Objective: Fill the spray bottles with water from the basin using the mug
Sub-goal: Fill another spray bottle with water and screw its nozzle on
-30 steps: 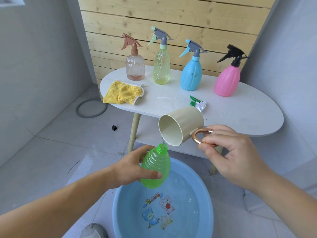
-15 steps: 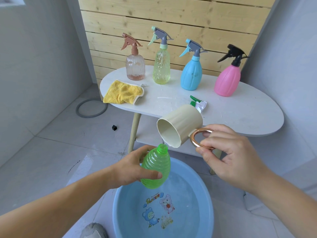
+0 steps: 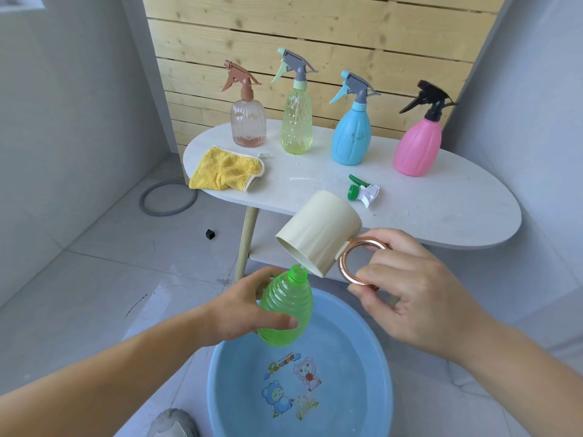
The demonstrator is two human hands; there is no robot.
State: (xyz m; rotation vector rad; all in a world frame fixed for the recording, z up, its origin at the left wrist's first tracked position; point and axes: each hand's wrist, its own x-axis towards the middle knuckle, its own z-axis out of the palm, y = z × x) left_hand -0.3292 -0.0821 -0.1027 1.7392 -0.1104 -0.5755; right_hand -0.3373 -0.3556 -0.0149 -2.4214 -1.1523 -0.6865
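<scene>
The mug (image 3: 318, 234) had tipped steeper within the last second, its lip now just above the green bottle (image 3: 285, 310)'s open neck, so the pour was likely finishing. The ribbed, translucent, capless bottle leaned over the basin (image 3: 356, 335). The left hand (image 3: 239, 310) gripped it, and the right hand (image 3: 403, 288) pinched the mug's copper handle.

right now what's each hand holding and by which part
Left hand grips the green bottle round its body; right hand holds the mug by its copper handle.

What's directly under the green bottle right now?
The blue basin of water, cartoon print on its bottom. The bottle hangs above it in the left hand. The basin's far rim behind them is hidden.
</scene>
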